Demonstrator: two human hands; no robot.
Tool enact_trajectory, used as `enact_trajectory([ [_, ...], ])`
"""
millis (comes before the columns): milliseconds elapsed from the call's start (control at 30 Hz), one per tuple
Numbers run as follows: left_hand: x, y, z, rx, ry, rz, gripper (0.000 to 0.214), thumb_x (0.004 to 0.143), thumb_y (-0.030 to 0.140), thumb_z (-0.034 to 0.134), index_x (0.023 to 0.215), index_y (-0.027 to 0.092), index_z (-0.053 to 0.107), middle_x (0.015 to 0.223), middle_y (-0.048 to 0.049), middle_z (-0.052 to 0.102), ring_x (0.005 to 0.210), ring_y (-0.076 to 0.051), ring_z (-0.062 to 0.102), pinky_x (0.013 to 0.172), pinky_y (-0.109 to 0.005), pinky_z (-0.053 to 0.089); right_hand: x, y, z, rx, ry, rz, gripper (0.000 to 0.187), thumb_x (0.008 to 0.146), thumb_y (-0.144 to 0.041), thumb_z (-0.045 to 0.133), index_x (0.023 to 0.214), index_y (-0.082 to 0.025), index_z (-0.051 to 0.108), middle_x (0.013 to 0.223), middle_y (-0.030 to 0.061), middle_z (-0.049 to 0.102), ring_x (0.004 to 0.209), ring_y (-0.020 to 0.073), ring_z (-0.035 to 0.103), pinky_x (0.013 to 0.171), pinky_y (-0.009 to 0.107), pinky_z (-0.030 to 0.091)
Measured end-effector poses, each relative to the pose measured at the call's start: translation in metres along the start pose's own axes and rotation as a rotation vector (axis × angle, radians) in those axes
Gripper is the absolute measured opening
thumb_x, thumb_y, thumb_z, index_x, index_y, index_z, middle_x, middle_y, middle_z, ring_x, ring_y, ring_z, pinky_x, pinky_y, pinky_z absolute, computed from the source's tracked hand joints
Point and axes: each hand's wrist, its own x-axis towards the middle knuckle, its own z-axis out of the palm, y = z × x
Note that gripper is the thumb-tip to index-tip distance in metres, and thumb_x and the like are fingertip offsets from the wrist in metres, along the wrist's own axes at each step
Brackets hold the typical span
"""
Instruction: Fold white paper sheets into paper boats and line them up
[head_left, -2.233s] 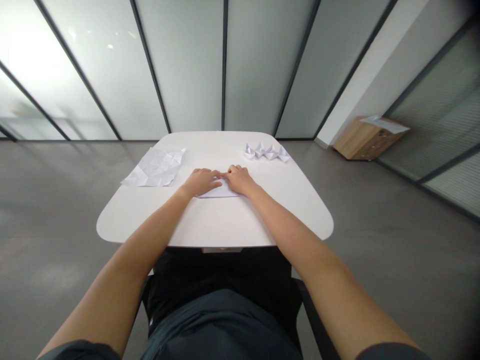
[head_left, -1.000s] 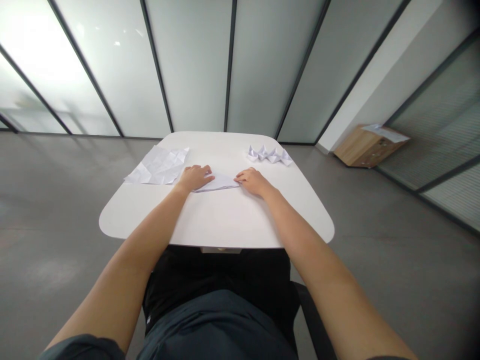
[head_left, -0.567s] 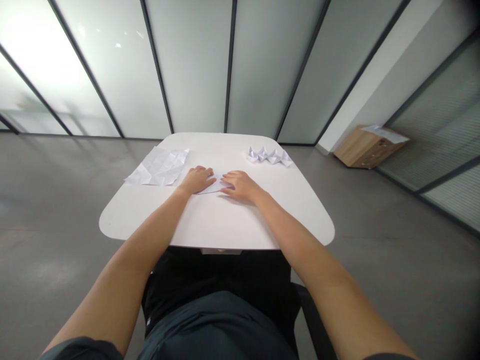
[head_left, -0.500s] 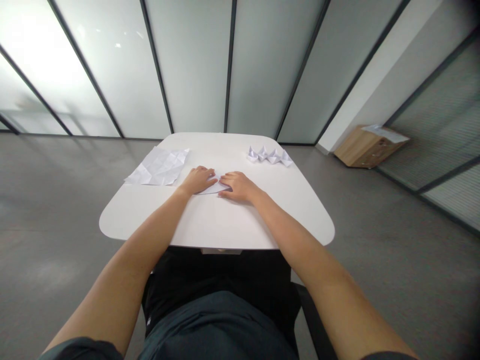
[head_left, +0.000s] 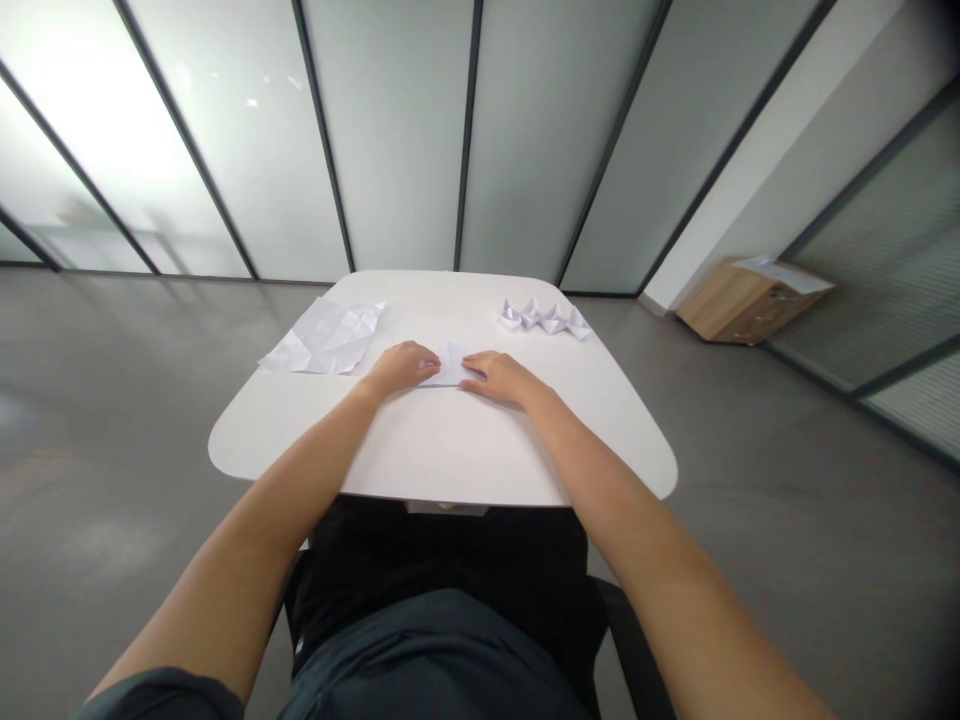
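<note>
A folded sheet of white paper (head_left: 450, 367) lies on the white table (head_left: 450, 450), its middle showing between my hands with a pointed top. My left hand (head_left: 405, 367) grips its left end, fingers curled over it and the thumb along the near side. At the right end my right hand (head_left: 499, 378) pinches the paper between fingers and thumb. Both ends of the sheet are partly hidden under my fingers.
Creased white paper sheets (head_left: 326, 337) lie flat at the table's left. Several small folded paper boats (head_left: 544, 317) stand in a row at the back right. Beyond the table are frosted glass panels (head_left: 405, 130) and a wooden cabinet (head_left: 739, 300) on the floor.
My hands have moved apart toward the two ends of the folded paper, so more of its middle shows. The whole view has shifted slightly.
</note>
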Motion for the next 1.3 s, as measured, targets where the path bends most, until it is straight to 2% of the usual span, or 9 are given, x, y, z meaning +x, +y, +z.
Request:
enact_trajectory([
  [200,0.000,-0.012,-0.007,-0.113,-0.162,0.008,0.041,0.097,0.051,0.061,0.124,0.026,0.079,0.131,-0.0030,0.077,0.125,-0.024,0.069,0.114,-0.032,0.046,0.001,0.004,0.001,0.012,-0.014,0.017,0.062,0.097,-0.056,0.067,0.146,-0.018,0.067,0.150,0.0134,0.064,0.143,0.0315,0.056,0.124,0.043,0.040],
  [367,-0.002,-0.022,-0.015,-0.200,-0.309,-0.021,0.073,0.078,0.062,0.081,0.142,0.028,0.069,0.152,-0.0031,0.063,0.140,-0.027,0.059,0.119,-0.032,0.041,0.001,0.012,0.006,0.065,-0.007,0.021,0.066,0.094,-0.056,0.072,0.147,-0.017,0.065,0.151,0.0135,0.063,0.144,0.0311,0.056,0.124,0.043,0.039],
  [433,-0.003,-0.024,-0.017,-0.226,-0.331,-0.021,0.077,0.077,0.061,0.082,0.144,0.028,0.067,0.156,-0.0030,0.060,0.142,-0.027,0.057,0.120,-0.032,0.040,0.002,0.014,0.007,0.098,-0.008,0.028,0.066,0.092,-0.054,0.074,0.147,-0.019,0.066,0.152,0.0122,0.062,0.144,0.0306,0.055,0.125,0.042,0.039],
  [600,-0.004,-0.023,-0.020,-0.271,-0.352,-0.044,0.075,0.078,0.059,0.081,0.145,0.028,0.066,0.157,-0.0028,0.058,0.142,-0.027,0.057,0.121,-0.032,0.038,0.002,0.016,0.008,0.175,-0.008,0.047,0.063,0.090,-0.048,0.078,0.146,-0.021,0.067,0.152,0.0113,0.061,0.145,0.0308,0.055,0.126,0.045,0.038],
  [733,-0.005,-0.025,-0.022,-0.269,-0.366,-0.051,0.075,0.079,0.063,0.079,0.146,0.031,0.066,0.158,-0.0006,0.056,0.143,-0.027,0.057,0.121,-0.031,0.039,0.000,0.017,0.005,0.216,-0.021,0.065,0.060,0.089,-0.046,0.080,0.144,-0.024,0.069,0.153,0.0101,0.060,0.146,0.0307,0.053,0.128,0.047,0.036],
  [967,-0.006,-0.030,-0.027,-0.250,-0.361,-0.100,0.060,0.084,0.062,0.074,0.136,0.033,0.074,0.147,0.0026,0.067,0.136,-0.025,0.062,0.117,-0.029,0.043,-0.008,0.026,-0.008,0.259,-0.083,0.140,0.052,0.087,-0.046,0.083,0.136,-0.032,0.074,0.151,0.0048,0.063,0.149,0.0337,0.049,0.128,0.051,0.034],
  [1133,-0.006,-0.033,-0.028,-0.227,-0.311,-0.096,0.040,0.088,0.046,0.070,0.125,0.034,0.080,0.137,0.0034,0.073,0.124,-0.023,0.070,0.110,-0.028,0.048,-0.016,0.026,-0.015,0.276,-0.090,0.179,0.040,0.093,-0.035,0.076,0.133,-0.032,0.076,0.147,0.0024,0.066,0.150,0.0309,0.048,0.128,0.051,0.035],
  [1300,-0.008,-0.034,-0.032,-0.153,-0.260,-0.155,0.038,0.091,0.039,0.065,0.124,0.029,0.082,0.114,-0.0018,0.082,0.103,-0.023,0.075,0.093,-0.027,0.055,-0.018,0.024,-0.019,0.253,-0.065,0.228,0.032,0.097,-0.031,0.070,0.128,-0.029,0.079,0.139,0.0037,0.072,0.146,0.0280,0.054,0.125,0.045,0.039],
])
